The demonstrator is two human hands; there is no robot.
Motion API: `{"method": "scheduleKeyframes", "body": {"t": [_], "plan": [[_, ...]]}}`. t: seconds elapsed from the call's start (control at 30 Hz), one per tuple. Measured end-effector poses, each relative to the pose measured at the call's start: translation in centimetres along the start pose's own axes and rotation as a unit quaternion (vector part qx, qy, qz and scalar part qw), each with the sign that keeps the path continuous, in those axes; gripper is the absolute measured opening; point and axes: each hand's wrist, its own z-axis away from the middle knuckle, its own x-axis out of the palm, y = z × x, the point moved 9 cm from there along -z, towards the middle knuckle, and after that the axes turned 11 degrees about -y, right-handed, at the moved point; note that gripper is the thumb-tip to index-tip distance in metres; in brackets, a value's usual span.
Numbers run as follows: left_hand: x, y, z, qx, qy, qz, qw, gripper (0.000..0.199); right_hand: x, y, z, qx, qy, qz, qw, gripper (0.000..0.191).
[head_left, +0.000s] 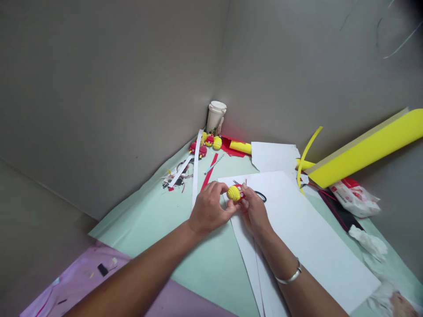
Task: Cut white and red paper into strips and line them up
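A small round yellow and red piece (235,193), ribbed on its yellow side, is held up over the edge of white paper sheets (297,229). My right hand (253,207) grips its red side between thumb and fingers. My left hand (211,204) is at its yellow side, fingers curved and thumb tip near the piece's underside; a gap shows between palm and piece. Dark scissors (261,196) lie on the paper, partly hidden behind my right hand.
Several yellow and red balls (217,142) sit by a white cup (216,115) in the corner. Paper strips (196,171) and scraps (180,178) lie at left. Yellow rolled paper (363,154), a tissue pack (355,198) and crumpled tissue (368,242) are at right.
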Motion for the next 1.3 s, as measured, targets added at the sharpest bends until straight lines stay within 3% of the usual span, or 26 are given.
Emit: {"method": "scheduleKeyframes", "body": {"t": [0.37,0.57,0.87,1.03,1.17,1.3], "plan": [[0.6,-0.8,0.1,-0.024,-0.020,0.058,0.998,0.023,-0.7,0.1,-0.2,-0.008,-0.008,0.036,0.999,0.031],[1.6,-2.0,0.2,-0.082,-0.054,0.080,0.992,0.036,-1.7,-0.5,-0.3,-0.032,0.034,0.115,0.992,0.037],[2.5,-3.5,0.3,-0.131,-0.063,0.120,0.982,0.029,-1.1,-1.7,0.0,-0.057,0.011,0.213,0.975,0.036],[3.1,-4.0,0.7,-0.165,-0.084,0.101,0.977,0.034,-2.2,-2.0,-0.2,-0.059,0.038,0.252,0.965,0.036],[3.2,-4.1,0.8,-0.165,-0.092,0.072,0.979,0.029,-2.7,-3.4,-2.1,-0.061,0.050,0.362,0.929,0.044],[3.5,-3.8,0.8,-0.144,-0.106,0.052,0.982,0.025,-1.5,-5.3,-7.4,-0.084,0.037,0.429,0.898,0.049]]}}
